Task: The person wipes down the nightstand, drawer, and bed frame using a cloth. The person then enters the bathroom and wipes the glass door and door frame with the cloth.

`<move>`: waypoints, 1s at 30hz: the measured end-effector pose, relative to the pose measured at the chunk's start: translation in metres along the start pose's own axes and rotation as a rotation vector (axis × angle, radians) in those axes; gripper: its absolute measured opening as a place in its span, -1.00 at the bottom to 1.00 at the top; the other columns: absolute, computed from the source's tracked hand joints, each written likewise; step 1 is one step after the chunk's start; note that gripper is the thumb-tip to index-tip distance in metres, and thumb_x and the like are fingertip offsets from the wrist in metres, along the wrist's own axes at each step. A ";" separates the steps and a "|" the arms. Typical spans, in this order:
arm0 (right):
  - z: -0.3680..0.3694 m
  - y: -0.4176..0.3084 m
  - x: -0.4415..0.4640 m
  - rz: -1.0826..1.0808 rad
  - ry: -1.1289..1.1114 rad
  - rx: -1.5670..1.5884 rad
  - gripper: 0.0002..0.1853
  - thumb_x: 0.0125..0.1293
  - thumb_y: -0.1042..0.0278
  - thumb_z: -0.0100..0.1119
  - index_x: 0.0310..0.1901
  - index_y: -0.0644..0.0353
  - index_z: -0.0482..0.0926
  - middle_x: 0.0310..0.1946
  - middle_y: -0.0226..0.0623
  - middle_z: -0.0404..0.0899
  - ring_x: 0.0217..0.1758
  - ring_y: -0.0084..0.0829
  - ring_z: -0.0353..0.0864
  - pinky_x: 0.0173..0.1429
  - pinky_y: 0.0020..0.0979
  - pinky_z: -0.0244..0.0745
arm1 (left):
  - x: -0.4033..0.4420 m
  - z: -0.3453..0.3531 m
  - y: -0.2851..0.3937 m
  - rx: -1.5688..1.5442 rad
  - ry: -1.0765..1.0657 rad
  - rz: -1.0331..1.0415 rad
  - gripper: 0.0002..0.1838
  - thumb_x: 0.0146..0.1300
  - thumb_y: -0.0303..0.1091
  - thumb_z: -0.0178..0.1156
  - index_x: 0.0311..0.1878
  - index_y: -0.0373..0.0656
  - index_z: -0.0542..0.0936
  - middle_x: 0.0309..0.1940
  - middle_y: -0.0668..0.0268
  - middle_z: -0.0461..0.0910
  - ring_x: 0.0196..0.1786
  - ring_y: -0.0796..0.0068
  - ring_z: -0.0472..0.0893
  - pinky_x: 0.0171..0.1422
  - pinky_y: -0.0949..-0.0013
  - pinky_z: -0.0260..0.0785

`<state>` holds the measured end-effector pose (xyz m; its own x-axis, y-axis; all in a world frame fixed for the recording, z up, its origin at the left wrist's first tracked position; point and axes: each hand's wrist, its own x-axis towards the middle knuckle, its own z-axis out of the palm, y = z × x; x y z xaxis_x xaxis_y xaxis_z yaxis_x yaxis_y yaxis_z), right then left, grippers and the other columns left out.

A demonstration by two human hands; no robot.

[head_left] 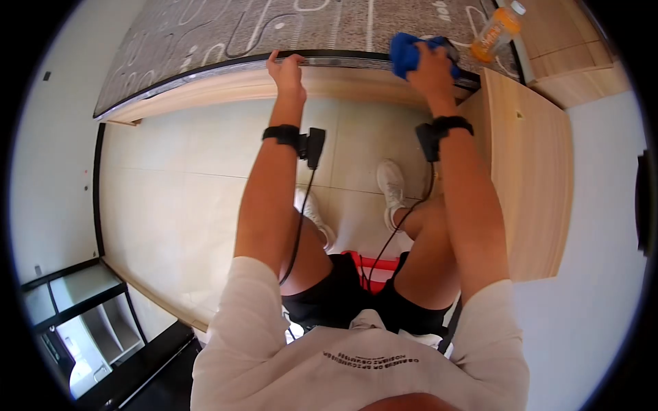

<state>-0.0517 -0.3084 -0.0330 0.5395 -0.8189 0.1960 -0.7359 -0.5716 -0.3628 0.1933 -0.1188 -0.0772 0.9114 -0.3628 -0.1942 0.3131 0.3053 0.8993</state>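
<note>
My right hand (433,74) is wrapped round a bunched blue cloth (404,56) at the far right end of the dark table edge. Part of the cloth is hidden under my fingers, and a small dark thing beside it is too unclear to name. An orange drink bottle (495,34) with a white cap is just right of this hand. My left hand (288,74) rests at the black edge strip (343,57), its visible fingers apart and holding nothing I can make out.
A grey patterned mat (315,27) covers the surface beyond the edge. Wooden cabinet panels (528,178) stand close on the right. Black cables (301,226) hang from devices strapped to both wrists. A red seat (373,264) shows between my legs, above pale floor tiles (185,198).
</note>
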 end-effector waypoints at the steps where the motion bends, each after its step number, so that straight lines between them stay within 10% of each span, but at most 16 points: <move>1: -0.001 0.004 -0.002 0.004 -0.002 0.006 -0.32 0.06 0.25 0.39 0.27 -0.05 0.39 0.14 -0.09 0.39 0.24 0.07 0.41 0.11 0.01 0.57 | -0.004 0.003 0.007 -0.125 0.106 -0.096 -0.51 0.06 -0.50 0.21 0.13 -0.19 0.42 0.29 -0.05 0.16 0.31 0.10 0.33 0.28 0.11 0.34; 4: -0.007 0.015 -0.009 0.384 -0.200 0.226 -0.29 0.13 0.21 0.34 0.31 0.20 0.34 0.28 0.06 0.31 0.30 0.09 0.37 0.19 0.03 0.51 | 0.008 -0.010 0.009 -0.271 0.195 -0.260 -0.58 0.11 -0.49 0.15 0.08 -0.17 0.37 0.19 0.04 0.24 0.21 0.06 0.37 0.30 -0.17 0.27; 6: 0.007 0.029 -0.011 0.361 -0.624 0.340 -0.30 0.19 0.18 0.27 0.30 0.41 0.32 0.38 0.09 0.26 0.33 0.03 0.38 0.25 0.00 0.45 | 0.011 -0.011 0.018 -0.297 0.111 -0.510 -0.21 0.15 -0.42 0.18 0.40 -0.05 -0.01 0.33 0.05 0.03 0.33 -0.08 0.25 0.41 -0.22 0.13; 10: 0.071 0.060 -0.027 0.652 -0.607 0.670 -0.51 0.16 0.14 0.26 0.07 0.26 0.53 0.26 -0.07 0.44 0.24 -0.15 0.47 0.16 -0.19 0.47 | 0.031 -0.017 0.002 -0.302 -0.017 -0.473 -0.21 0.31 -0.28 0.21 0.43 -0.02 -0.07 0.15 0.11 0.18 0.07 -0.05 0.41 0.42 -0.25 0.12; 13: 0.087 0.057 -0.024 1.191 -0.053 1.313 -0.57 0.19 0.19 0.24 0.04 0.24 0.53 0.12 -0.12 0.54 0.17 -0.26 0.52 0.20 -0.11 0.46 | 0.030 -0.017 -0.003 -0.270 0.002 -0.464 -0.40 0.40 -0.20 0.14 0.37 -0.07 0.11 0.20 0.11 0.20 0.05 0.03 0.41 0.44 -0.20 0.12; 22: 0.141 -0.046 -0.030 0.940 -0.641 1.772 -0.74 0.26 0.45 0.12 0.00 0.14 0.52 -0.02 -0.23 0.59 0.03 -0.24 0.58 0.13 -0.13 0.51 | 0.037 -0.024 -0.013 -0.196 -0.070 -0.409 -0.71 0.47 -0.18 0.06 0.03 -0.21 0.37 0.06 0.12 0.31 0.09 0.05 0.41 0.42 -0.09 0.19; 30: 0.147 0.000 -0.008 1.250 -0.095 1.795 -0.81 0.12 0.48 0.09 -0.20 0.25 0.54 -0.09 -0.13 0.54 -0.06 -0.17 0.53 0.04 -0.14 0.42 | 0.018 -0.029 0.007 -0.211 -0.064 -0.406 -0.60 0.53 -0.23 -0.07 0.26 -0.27 0.21 0.38 -0.07 0.08 0.40 -0.23 0.22 0.51 -0.16 0.17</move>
<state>0.0041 -0.2944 -0.1683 0.2759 -0.5885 -0.7599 0.4003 0.7892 -0.4658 0.2193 -0.0977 -0.0860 0.6875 -0.5419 -0.4835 0.6948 0.2970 0.6550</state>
